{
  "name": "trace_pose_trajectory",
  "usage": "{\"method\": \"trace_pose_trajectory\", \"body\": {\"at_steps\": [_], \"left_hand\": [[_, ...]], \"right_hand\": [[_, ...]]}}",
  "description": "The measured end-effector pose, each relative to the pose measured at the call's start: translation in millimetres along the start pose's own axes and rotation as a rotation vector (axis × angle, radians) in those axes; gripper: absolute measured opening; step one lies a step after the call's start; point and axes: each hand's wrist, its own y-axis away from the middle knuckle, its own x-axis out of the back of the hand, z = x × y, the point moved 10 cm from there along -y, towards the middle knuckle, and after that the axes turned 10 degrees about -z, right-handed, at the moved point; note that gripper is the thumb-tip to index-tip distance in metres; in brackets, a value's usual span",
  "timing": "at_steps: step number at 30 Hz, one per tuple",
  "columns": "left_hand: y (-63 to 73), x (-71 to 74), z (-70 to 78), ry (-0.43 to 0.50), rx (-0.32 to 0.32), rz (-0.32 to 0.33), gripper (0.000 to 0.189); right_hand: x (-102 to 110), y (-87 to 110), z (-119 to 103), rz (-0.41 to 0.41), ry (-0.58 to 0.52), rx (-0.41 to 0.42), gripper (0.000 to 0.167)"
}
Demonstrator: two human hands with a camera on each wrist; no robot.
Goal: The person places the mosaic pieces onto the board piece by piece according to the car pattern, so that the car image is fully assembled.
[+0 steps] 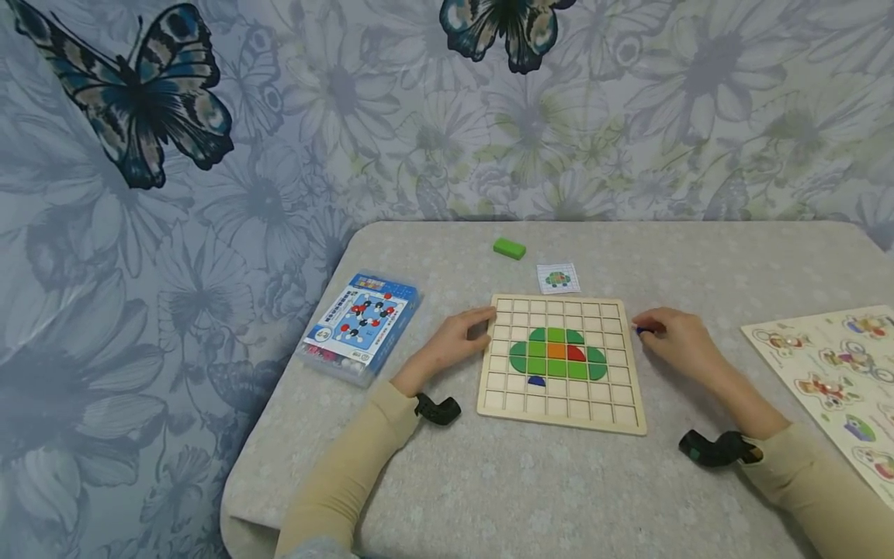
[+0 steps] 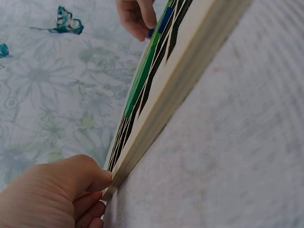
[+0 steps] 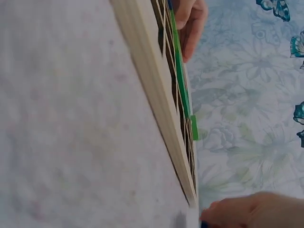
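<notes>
A square wooden grid board (image 1: 559,419) lies on the table with green tiles (image 1: 538,365), an orange tile (image 1: 556,351) and a red rounded tile (image 1: 576,354) forming a shape in its middle. Below them on the grid is a blue half-round tile (image 1: 536,381). My left hand (image 1: 454,341) rests against the board's left edge, its thumb and fingertips touching the rim (image 2: 118,178). Off the right edge, my right hand (image 1: 677,341) pinches a small blue piece (image 1: 641,330) between thumb and fingers; most of the piece is hidden. It peeks out dark blue under the right hand (image 3: 247,211) in the right wrist view.
Behind the board lie a small picture card (image 1: 558,278) and a green block (image 1: 509,248). A blue plastic box (image 1: 359,322) with a molecule picture stands at the left. A wooden sheet with printed figures (image 1: 803,341) lies at the right. The patterned wall rises behind the table.
</notes>
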Motion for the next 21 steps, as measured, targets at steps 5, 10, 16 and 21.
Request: {"method": "trace_pose_trajectory", "body": {"at_steps": [5, 10, 16, 21], "left_hand": [[-1.3, -1.1, 0.0, 0.003, 0.004, -0.006, 0.052], [0.1, 1.0, -0.6, -0.004, 0.012, -0.002, 0.053], [-0.6, 0.3, 2.2, -0.015, -0.002, -0.014, 0.053], [-0.1, 0.3, 0.7, -0.015, 0.001, -0.014, 0.053]], "right_hand": [[9.0, -1.3, -43.4, 0.024, -0.058, 0.076, 0.022], [-13.6, -6.6, -120.3, -0.053, -0.115, 0.284, 0.023], [-58.5, -6.9, -153.1, -0.186, -0.197, 0.345, 0.021], [-81.6, -3.9, -154.9, -0.236, -0.214, 0.339, 0.021]]}}
